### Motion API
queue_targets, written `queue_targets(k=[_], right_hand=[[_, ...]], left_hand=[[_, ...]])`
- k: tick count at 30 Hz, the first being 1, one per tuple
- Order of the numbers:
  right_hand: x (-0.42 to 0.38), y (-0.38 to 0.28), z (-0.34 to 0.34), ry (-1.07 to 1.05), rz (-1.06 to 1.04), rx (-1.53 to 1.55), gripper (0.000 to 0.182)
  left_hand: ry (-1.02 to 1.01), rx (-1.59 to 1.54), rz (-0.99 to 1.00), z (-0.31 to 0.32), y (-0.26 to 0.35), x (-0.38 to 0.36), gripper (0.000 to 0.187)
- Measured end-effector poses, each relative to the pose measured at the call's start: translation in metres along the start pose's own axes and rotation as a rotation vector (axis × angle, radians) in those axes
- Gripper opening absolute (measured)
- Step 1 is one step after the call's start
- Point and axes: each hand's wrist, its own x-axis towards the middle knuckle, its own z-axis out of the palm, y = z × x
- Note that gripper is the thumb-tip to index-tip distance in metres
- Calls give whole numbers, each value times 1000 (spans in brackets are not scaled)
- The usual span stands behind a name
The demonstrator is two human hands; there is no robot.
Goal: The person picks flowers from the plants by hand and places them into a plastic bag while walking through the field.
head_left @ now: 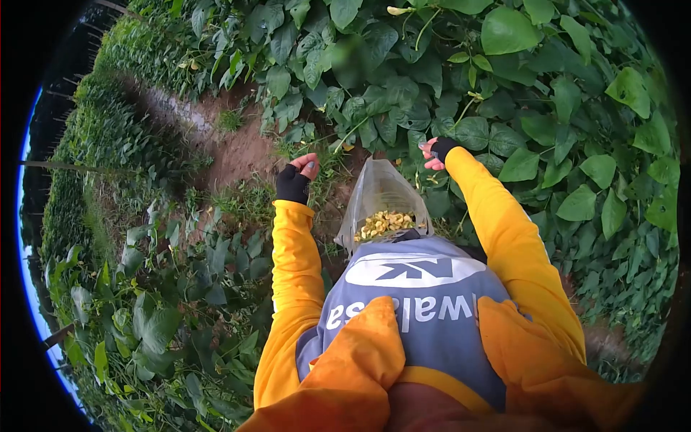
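My left hand (299,178), in a black fingerless glove, is held over the soil path with its fingers curled in. Whatever may be inside those fingers is hidden. At the edge of the bean-like vines, my right hand (437,152) wears a similar glove. Its thumb and fingers are apart, close to the leaves, and I make out nothing held. Between both hands a clear plastic bag (371,191) hangs open at my waist. Small yellow and brownish pieces, perhaps flowers (389,223), lie in its bottom.
Dense green climbing vines (533,137) rise ahead and to the right, with a few pale yellow buds (398,11). A bare soil path (241,147) runs at the upper left. More leafy plants (158,324) grow low on the left, near wooden stakes (57,336).
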Motion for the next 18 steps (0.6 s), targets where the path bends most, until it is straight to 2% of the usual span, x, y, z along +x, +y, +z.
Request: queue_targets(k=[4, 6, 8, 9, 10, 12, 13, 16, 18], right_hand=[[5, -6, -1, 27, 62, -65, 34], [4, -8, 0, 21, 66, -51, 31], [0, -8, 1, 89, 41, -57, 30], [-3, -8, -1, 114, 23, -48, 30], [-5, -7, -1, 112, 17, -52, 30], [-2, -4, -6, 121, 12, -2, 29], [0, -3, -8, 91, 40, 12, 40], [-16, -7, -17, -46, 20, 200, 31], [-9, 2, -26, -114, -44, 230, 30]], left_hand=[[115, -186, -184, -4, -29, 43, 33], [96, -277, -182, -17, -56, 81, 35], [164, -348, -157, -13, -66, 114, 36], [127, -356, -131, -12, -62, 127, 35], [257, -271, -174, -2, -62, 141, 38], [292, -207, -165, 6, -66, 169, 45], [190, -45, -51, 6, -69, 177, 54], [96, 87, -23, -18, -124, 239, 58], [49, 151, -4, -9, -114, 245, 61]])
